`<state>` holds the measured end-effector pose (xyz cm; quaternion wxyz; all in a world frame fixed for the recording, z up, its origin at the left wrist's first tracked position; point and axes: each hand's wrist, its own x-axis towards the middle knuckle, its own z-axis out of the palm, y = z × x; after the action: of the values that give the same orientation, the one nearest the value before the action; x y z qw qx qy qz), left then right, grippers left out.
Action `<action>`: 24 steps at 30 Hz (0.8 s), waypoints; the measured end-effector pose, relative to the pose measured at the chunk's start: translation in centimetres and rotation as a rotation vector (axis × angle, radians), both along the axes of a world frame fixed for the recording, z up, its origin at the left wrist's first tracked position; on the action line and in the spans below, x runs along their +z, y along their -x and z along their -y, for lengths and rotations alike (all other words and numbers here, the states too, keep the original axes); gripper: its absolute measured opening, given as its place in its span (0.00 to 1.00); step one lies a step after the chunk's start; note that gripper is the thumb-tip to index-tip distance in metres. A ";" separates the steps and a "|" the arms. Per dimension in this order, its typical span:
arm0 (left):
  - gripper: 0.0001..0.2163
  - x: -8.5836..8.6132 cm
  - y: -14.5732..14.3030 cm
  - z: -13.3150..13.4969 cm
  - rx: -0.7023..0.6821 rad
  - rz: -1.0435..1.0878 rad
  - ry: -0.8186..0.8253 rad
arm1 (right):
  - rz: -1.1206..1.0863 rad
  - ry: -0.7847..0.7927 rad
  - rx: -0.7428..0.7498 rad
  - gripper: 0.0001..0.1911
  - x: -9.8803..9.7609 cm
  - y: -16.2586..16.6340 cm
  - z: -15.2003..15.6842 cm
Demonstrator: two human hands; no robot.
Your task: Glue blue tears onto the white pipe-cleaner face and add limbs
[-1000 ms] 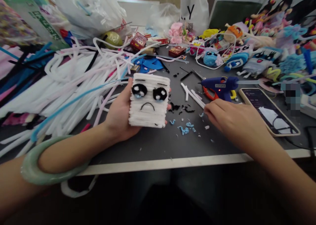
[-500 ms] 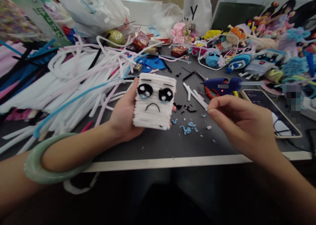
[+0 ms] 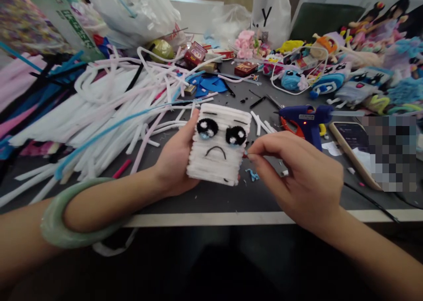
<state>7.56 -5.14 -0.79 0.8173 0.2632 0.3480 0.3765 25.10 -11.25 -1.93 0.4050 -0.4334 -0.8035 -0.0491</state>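
My left hand (image 3: pixel 176 155) is closed around the left side and back of a white pipe-cleaner panel (image 3: pixel 214 169) with a sad face. The panel bears black fuzzy eyes with white and pale blue spots, thin brows and a downturned mouth. Thumb and forefinger of my right hand (image 3: pixel 291 173) are pinched together close to the panel's right edge. Whatever sits between those fingertips is too small to name. Below them, blue fuzzy scraps (image 3: pixel 253 175) lie on the table.
Loose white pipe cleaners (image 3: pixel 86 116) cover the left side. A blue glue gun (image 3: pixel 307 118) with a lit red light lies beyond my right hand, near a phone (image 3: pixel 353 151). Finished fuzzy figures (image 3: pixel 360 83) crowd the back right. The table's pale front edge (image 3: pixel 211 218) runs below.
My right hand has moved left, from over the white stems to beside the panel's right edge. The panel is still in my left hand, and the whole view has shifted slightly.
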 end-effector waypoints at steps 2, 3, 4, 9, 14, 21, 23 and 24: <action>0.32 0.2 -0.2 0.2 0.015 -0.014 0.019 | 0.032 -0.013 -0.003 0.07 0.0 0.0 0.1; 0.32 0.2 -0.2 0.2 0.018 -0.030 0.025 | 0.046 -0.022 -0.004 0.06 0.0 0.0 0.1; 0.32 0.3 -0.2 0.3 0.024 -0.055 0.031 | 0.057 -0.030 -0.006 0.06 0.0 0.0 0.2; 0.32 0.6 -0.3 0.6 0.042 -0.172 -0.002 | 0.105 -0.070 -0.004 0.06 -0.1 0.0 0.1; 0.32 0.7 -0.5 0.5 0.062 -0.145 0.026 | 0.121 -0.088 -0.012 0.05 -0.1 0.1 0.2; 0.28 1.0 -0.7 0.5 0.070 -0.036 0.115 | 0.143 -0.107 -0.027 0.05 -0.2 0.1 0.2; 0.28 1.1 -0.7 0.5 0.063 -0.030 0.122 | 0.142 -0.115 -0.025 0.05 -0.2 0.0 0.3; 0.28 1.1 -0.6 0.5 0.060 -0.031 0.122 | 0.137 -0.122 -0.020 0.06 -0.1 -0.1 0.3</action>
<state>8.20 -5.66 0.35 0.8147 0.2082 0.3904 0.3748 25.23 -11.54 -2.08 0.3744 -0.4116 -0.8204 -0.1316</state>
